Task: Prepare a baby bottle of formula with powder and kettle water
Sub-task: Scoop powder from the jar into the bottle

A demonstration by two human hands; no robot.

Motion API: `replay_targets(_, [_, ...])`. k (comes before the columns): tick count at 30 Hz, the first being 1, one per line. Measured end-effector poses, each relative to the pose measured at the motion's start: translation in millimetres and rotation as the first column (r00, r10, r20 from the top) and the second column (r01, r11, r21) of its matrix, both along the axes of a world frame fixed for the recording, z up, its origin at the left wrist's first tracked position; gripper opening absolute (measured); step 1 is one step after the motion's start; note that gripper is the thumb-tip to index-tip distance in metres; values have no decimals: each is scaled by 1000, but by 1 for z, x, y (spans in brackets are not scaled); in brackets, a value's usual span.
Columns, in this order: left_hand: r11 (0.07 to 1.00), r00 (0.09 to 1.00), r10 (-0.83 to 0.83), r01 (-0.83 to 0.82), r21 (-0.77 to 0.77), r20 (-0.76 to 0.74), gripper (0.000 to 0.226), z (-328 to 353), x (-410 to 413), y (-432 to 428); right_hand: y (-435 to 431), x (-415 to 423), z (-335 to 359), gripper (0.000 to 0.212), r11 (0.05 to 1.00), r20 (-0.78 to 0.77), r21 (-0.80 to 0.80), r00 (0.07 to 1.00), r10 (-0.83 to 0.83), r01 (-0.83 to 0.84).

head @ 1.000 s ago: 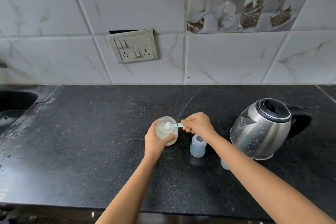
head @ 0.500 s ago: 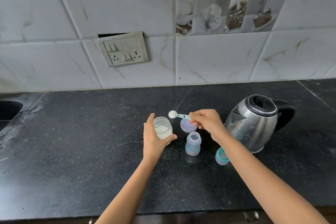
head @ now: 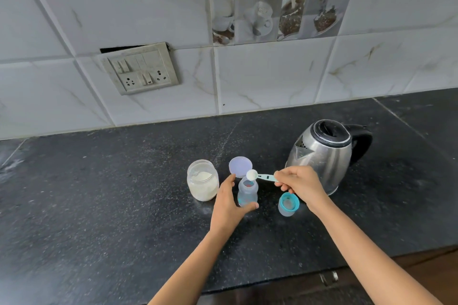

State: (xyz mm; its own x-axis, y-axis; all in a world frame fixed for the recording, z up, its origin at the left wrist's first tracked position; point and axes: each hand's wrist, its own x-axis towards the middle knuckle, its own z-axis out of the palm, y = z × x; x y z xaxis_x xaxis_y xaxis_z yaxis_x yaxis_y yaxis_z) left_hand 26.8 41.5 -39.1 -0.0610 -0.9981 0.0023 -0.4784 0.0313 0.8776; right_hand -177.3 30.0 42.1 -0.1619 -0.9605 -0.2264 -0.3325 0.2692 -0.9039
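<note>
- One black stone countertop (head: 124,205) carries the whole group, midway between its wall edge and front edge.
- One steel kettle (head: 327,153), lid closed, stands right of the group; pouring water appears to be left to do.
- One open powder jar (head: 202,181), partly full, stands at the left.
- One uncapped baby bottle (head: 247,190) stands upright between jar and kettle, with the left hand (head: 229,203) curled round its lower body.
- One teal-ringed bottle top (head: 288,204) sits toward the front edge; capping remains.
- One lavender jar lid (head: 240,166) lies behind the bottle.
- One heaped scoop (head: 262,176), its handle pinched by the right hand (head: 300,184), hovers over the bottle's mouth: powder is seemingly about to go in.
</note>
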Motion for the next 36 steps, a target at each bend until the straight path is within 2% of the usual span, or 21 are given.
replay_targets(4, [999,1000,11,-10,45,-23,91,-1,-9,-5,2,1,-2,3,1000,-80,-10,997,4,-5])
replay_targets(8, [1000,1000,21,-21,13,9,55,6,-13,-11,-1,2,0,2,997,-177,-46,983,48,-57])
replay_targets(10, [1000,1000,16,-16,0,13,51,8,-13,-12,-2,3,5,3,989,-259,-83,961,96,-121])
replay_targets(12, [1000,1000,20,-20,-13,14,51,10,-14,-13,-3,4,12,3,969,-402,-112,902,160,-222])
replay_targets(14, [1000,999,22,-21,-23,28,55,13,-14,-15,-3,6,21,6,926,-584,-136,783,213,-353])
replay_targets(16, [999,999,7,-5,-35,51,58,16,-15,-17,-6,8,27,12,832,-771,-155,592,235,-533])
replay_targets(19, [999,997,-12,15,-41,74,60,21,-16,-21,-9,18,28,16,646,-951,35,172,255,-762])
replay_targets(20, [999,997,-19,23,-45,80,61,22,-17,-22,-9,21,27,15,609,-960,107,76,268,-786])
replay_targets(21, [998,996,-26,31,-50,88,62,24,-17,-23,-10,23,26,14,593,-958,147,36,285,-792])
replay_targets(22, [998,995,-33,39,-55,95,63,25,-18,-23,-10,22,26,16,589,-954,149,42,297,-794])
replay_targets(24, [996,995,-46,52,-66,92,61,26,-17,-24,-11,18,24,21,613,-948,75,134,288,-787])
replay_targets(27, [997,998,-34,37,-70,44,54,25,-15,-23,-6,14,21,18,653,-870,-189,434,235,-734])
replay_targets(28, [997,999,-28,31,-72,36,53,24,-14,-22,-3,15,20,17,662,-837,-237,495,231,-711])
replay_targets(31, [997,998,-36,39,-70,43,55,21,-13,-20,4,19,16,18,733,-783,-238,572,244,-637])
replay_targets(34, [996,999,-38,39,-79,20,50,19,-13,-20,6,20,14,14,749,-686,-359,702,194,-558])
replay_targets(36, [996,999,-38,38,-75,12,50,16,-12,-21,8,22,14,14,759,-682,-346,703,200,-551])
